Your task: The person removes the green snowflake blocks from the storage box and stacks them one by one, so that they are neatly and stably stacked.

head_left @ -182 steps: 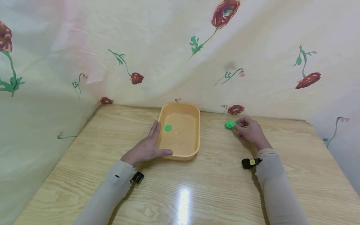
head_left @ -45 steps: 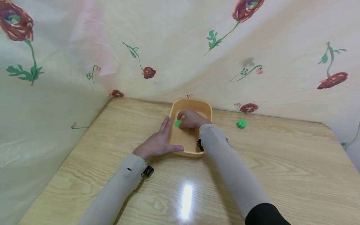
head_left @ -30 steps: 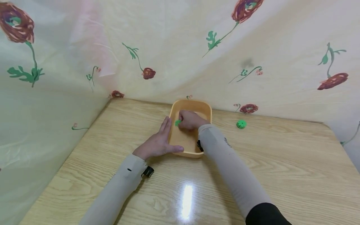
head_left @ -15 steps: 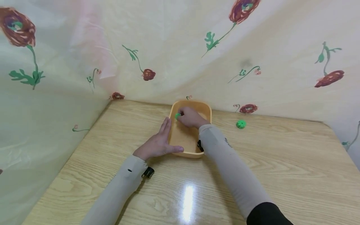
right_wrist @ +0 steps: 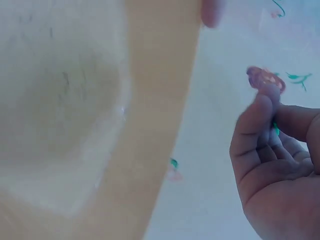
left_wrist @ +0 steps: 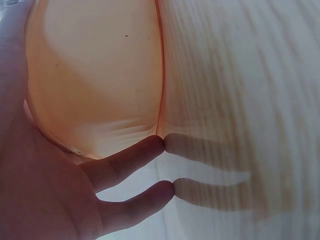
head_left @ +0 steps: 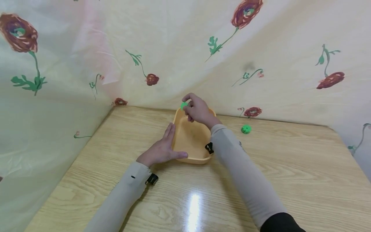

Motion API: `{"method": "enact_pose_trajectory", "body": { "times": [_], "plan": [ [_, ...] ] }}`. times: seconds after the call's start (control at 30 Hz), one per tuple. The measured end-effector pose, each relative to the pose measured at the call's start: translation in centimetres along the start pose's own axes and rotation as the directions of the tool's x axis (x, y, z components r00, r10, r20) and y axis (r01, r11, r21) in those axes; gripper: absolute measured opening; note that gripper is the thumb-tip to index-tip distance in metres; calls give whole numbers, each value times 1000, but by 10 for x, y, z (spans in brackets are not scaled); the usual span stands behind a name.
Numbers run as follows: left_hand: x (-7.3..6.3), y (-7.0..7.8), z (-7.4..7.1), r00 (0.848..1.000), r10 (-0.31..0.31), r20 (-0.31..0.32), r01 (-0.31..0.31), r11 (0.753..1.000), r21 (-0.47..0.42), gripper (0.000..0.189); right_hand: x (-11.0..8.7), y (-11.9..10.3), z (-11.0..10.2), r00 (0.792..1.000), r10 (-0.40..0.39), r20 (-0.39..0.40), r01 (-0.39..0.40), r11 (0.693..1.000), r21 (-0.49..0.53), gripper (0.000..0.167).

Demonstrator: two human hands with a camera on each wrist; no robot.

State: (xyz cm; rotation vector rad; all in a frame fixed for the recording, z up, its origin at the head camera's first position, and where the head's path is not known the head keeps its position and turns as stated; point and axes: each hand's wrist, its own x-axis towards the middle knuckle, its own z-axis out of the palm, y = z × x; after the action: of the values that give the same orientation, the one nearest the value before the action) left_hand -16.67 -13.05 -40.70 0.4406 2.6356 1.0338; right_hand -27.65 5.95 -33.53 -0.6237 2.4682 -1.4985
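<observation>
In the head view my right hand (head_left: 198,109) is raised over the far end of an orange plastic tray (head_left: 189,138). Its thumb and fingers pinch a small green disc (head_left: 184,105), of which only a sliver of green shows in the right wrist view. My left hand (head_left: 160,149) rests on the tray's near left corner, fingers straight along the outer left side and thumb on the near rim. Two fingers (left_wrist: 135,160) of it touch the table beside the tray in the left wrist view. Another green piece (head_left: 246,129), round with a notched edge, lies right of the tray.
A light wood-grain table (head_left: 278,167) carries everything. Behind it and to the left hangs a pale flower-printed sheet (head_left: 174,51), close to the tray's far end.
My right hand left the green piece on the table, reached into the tray and pinched the disc lying there. It has now lifted that disc toward the far rim. My left hand stays put.
</observation>
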Motion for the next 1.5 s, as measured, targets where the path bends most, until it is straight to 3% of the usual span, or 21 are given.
{"method": "enact_pose_trajectory", "body": {
  "times": [0.27,0.53,0.77,1.3,1.5],
  "plan": [
    [-1,0,0,1000,-10,9,10,1000,-6,127,-12,6,-26,997,41,-69,-31,990,137,35],
    [-2,-1,0,1000,-15,0,15,1000,1,129,-26,29,-46,993,80,-82,-71,992,101,40],
    [-1,-1,-1,1000,-1,-2,1,1000,0,130,-44,51,-59,994,86,-69,-80,992,95,34],
    [0,-2,-1,1000,0,-2,0,1000,22,130,-62,90,-69,979,144,-145,-116,976,182,37],
    [0,1,-1,1000,7,3,-7,1000,23,130,-64,98,-71,977,176,-122,-151,971,186,38]
  ]
}}
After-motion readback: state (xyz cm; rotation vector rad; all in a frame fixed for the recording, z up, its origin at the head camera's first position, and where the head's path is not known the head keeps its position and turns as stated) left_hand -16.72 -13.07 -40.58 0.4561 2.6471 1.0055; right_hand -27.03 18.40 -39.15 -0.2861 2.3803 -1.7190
